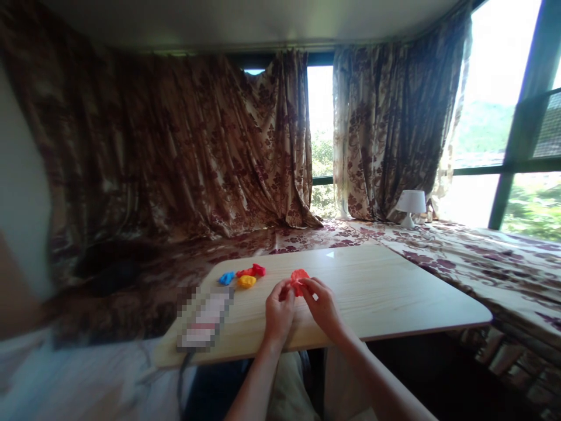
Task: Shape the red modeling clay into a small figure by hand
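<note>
Over the middle of the pale wooden table (372, 292), both hands pinch a small orange-red crumpled, ruffled piece (300, 275); its material is too small to tell. My left hand (279, 304) is closed on its left side, thumb and fingertips together. From the right, my right hand (322, 301) grips it between thumb and index finger. To the left of the hands lie a blue crumpled bundle (227, 278), a yellow bundle (247, 282) and a red bundle (252, 271), close together on the tabletop.
A blurred-out flat object (205, 320) lies at the table's left side, with a dark cable (183, 374) hanging over the edge. Behind the table runs a ledge covered in floral cloth (438, 251). A white lamp (411, 204) stands there, before patterned curtains (197, 146) and windows.
</note>
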Available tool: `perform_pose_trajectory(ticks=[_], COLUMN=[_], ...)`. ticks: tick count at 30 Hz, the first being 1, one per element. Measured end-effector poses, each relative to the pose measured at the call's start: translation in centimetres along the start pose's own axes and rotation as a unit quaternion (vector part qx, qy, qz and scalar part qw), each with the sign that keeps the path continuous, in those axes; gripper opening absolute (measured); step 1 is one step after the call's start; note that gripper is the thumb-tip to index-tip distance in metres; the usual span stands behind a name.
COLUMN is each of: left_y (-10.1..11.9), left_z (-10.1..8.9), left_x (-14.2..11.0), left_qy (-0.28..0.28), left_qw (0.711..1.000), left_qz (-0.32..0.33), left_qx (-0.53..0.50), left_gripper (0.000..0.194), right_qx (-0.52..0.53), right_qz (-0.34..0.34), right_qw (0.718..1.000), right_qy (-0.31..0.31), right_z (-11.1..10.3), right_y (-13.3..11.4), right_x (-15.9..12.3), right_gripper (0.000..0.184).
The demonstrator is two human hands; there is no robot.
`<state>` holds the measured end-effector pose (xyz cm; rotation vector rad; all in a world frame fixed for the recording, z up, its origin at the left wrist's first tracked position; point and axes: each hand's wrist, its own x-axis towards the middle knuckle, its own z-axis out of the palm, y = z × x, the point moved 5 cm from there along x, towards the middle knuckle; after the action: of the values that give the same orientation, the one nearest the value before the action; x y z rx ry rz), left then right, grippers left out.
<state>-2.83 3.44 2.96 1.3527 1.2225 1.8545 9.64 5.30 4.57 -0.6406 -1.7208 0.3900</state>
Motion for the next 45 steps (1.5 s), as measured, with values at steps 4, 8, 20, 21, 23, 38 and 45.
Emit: perform_pose_trajectory(ticks=[4,8,20,21,23,38,45], left_y=[-0.4,-0.3,-0.4,-0.4,-0.4,-0.4,-0.1], left_z=[0.4,0.5,0.3,0.3,0.3,0.6,0.8], left_x=[0.1,0.2,0.0,0.0,0.0,0.0,-0.3], left_qy=[-0.032,-0.046,-0.041,-0.040,-0.037,-0.057,-0.065], left_qw=[0.999,0.998,0.998,0.998,0.998,0.997,0.997], left_qz=[-0.019,-0.030,-0.028,-0.028,-0.029,-0.037,-0.019], left_qx=[0.016,0.039,0.035,0.036,0.034,0.022,0.023], left_gripper=[0.028,0.032,0.034,0.033,0.032,0.030,0.027], right_qx=[0.013,0.012,0.008,0.008,0.007,0.021,-0.005], right_qz=[-0.009,-0.030,-0.020,-0.018,-0.015,-0.021,0.003], right_qw=[1.000,0.999,1.000,1.000,1.000,1.000,1.000], right_qy=[-0.001,-0.014,-0.002,0.004,0.011,0.000,0.002], right_z=[0.0,0.2,0.0,-0.1,0.0,0.4,0.3], right_y=[0.4,0.4,-0.2,-0.1,0.3,0.5,0.9], right_x=[0.0,-0.1,0.0,-0.1,-0.2,-0.3,-0.3], right_gripper=[0.020,0.025,0.023,0.023,0.022,0.020,0.019])
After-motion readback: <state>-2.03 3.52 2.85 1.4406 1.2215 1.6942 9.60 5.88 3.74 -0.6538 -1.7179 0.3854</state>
